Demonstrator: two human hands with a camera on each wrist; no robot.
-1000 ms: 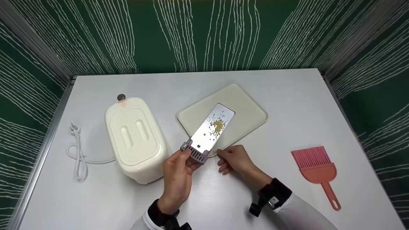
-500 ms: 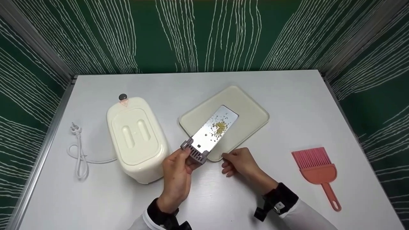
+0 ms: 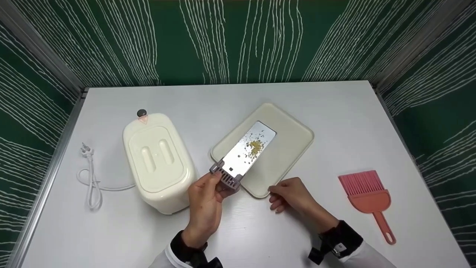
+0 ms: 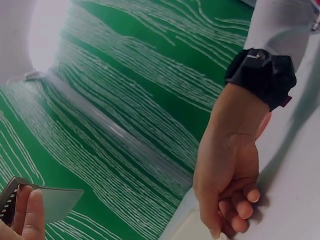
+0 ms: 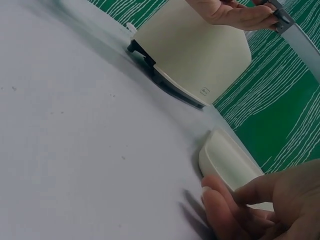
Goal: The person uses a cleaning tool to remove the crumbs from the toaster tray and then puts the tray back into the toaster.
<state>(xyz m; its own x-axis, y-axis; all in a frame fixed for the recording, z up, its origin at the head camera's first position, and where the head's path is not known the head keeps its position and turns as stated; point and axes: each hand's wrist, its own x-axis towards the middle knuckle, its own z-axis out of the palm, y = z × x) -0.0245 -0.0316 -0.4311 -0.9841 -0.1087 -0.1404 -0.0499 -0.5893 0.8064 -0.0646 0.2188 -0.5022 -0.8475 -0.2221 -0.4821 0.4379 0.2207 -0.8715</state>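
Note:
My left hand (image 3: 206,203) grips the slotted grey end of a metal crumb tray (image 3: 234,158), thumb on top. Yellow crumbs (image 3: 256,148) and a few dark bits are scattered over its shiny plate, which is held above a cream rectangular tray (image 3: 288,149). At the near corner of the cream tray, my right hand (image 3: 293,193) pinches the rim between thumb and index finger, its other fingers curled below. In the right wrist view, the cream tray's raised wall (image 5: 212,157) shows just beyond those fingertips. The left wrist view catches the crumb tray's plate (image 4: 60,202) side-on.
A cream toaster (image 3: 158,163) with its lid on stands close to the left hand. Its looped white cord (image 3: 93,182) lies further left. At the right lies a red brush (image 3: 370,203) fitted with a dustpan-like head. Green, white-streaked panels (image 3: 230,44) border the white table.
My right hand has drawn the cream tray's near corner towards me and to the right, turning the tray. My left hand holds the crumb tray almost still.

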